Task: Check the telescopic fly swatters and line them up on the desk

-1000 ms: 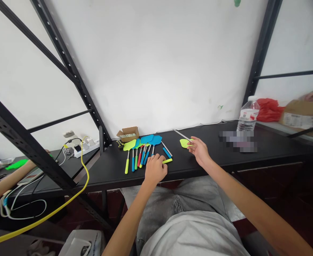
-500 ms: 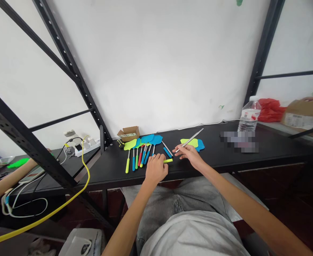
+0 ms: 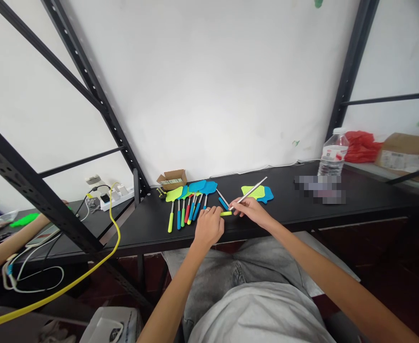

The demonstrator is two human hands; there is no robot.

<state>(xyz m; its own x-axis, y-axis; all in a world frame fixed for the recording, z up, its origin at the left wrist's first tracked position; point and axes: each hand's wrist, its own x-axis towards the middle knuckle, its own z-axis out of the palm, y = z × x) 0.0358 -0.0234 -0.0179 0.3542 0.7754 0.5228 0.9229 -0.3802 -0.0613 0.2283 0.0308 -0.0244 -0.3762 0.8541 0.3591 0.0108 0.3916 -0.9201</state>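
My left hand is closed round a yellow handle, whose free end points right. My right hand pinches a thin silver metal rod that slants up to the right; its lower end is close to the handle's end, and I cannot tell whether they touch. Just behind lies a rod with a blue handle. Yellow-green and blue fly swatter heads, the front one a yellow-green mesh paddle, lie beyond my right hand. Left of my hands several fly swatters with coloured handles lie in a row.
An open cardboard box stands at the wall behind the swatters. A water bottle and a blurred patch are on the right of the black table. A yellow cable hangs at left, near another person's arm.
My right hand has shifted slightly left and down with the rod, bringing its lower end nearer the yellow handle. The left hand has barely moved.
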